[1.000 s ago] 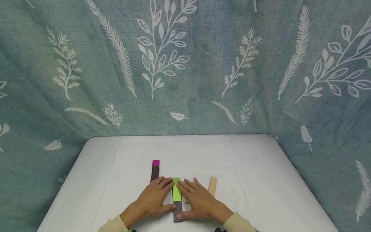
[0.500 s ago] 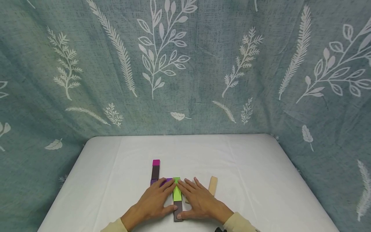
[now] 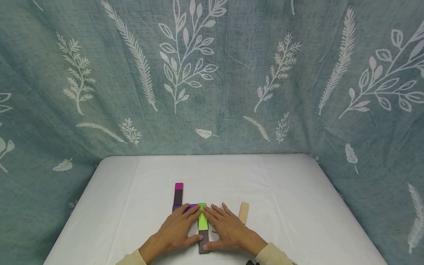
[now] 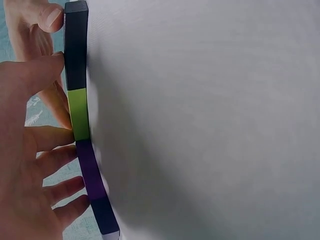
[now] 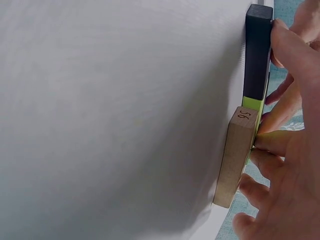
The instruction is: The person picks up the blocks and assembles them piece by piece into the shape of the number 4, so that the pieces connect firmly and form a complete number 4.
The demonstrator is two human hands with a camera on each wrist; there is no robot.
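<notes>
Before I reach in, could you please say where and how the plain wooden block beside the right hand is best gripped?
I'd pinch the wooden block across its long sides at the far end, coming from above: its visible part is narrow and exposed, while the right hand hides its near part.

A blue-green cloth [image 3: 232, 84] hangs behind the table [image 3: 132, 176] and also along its left and right sides. It carries a white leaf pattern [image 3: 203, 133] with branches of different sizes. The table has a white surface, rounded far corners and faint creases. The light is soft, and broad shadows [image 4: 135, 165] fall near the edge.
</notes>
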